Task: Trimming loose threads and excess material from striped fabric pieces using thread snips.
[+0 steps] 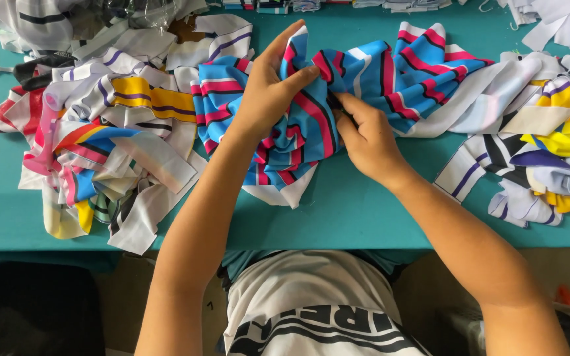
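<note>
— What's the biggest thing under the hands?

— A teal table (357, 217), running out past both wrists to either side. Heaps of cloth cover most of it: a pile of striped white, yellow and pink fabric strips (107, 145) lies out beyond the left hand's outer side, and another pile of white, yellow and purple strips (549, 145) lies beyond the right hand's outer side.

— And between the hands?

— A bunched strip of blue fabric with red, black and white stripes (311, 125). It runs from under the left hand across to the far right, and lies on the table.

— How are the hands set?

— The left hand (268, 92) is closed over a fold of that blue strip, thumb pressed on top, fingers curled behind. The right hand (364, 135) pinches the same strip just beside it, fingertips tucked into the folds.

— Anything nearer?

— Below the wrists, the person's white shirt (311, 303).
</note>
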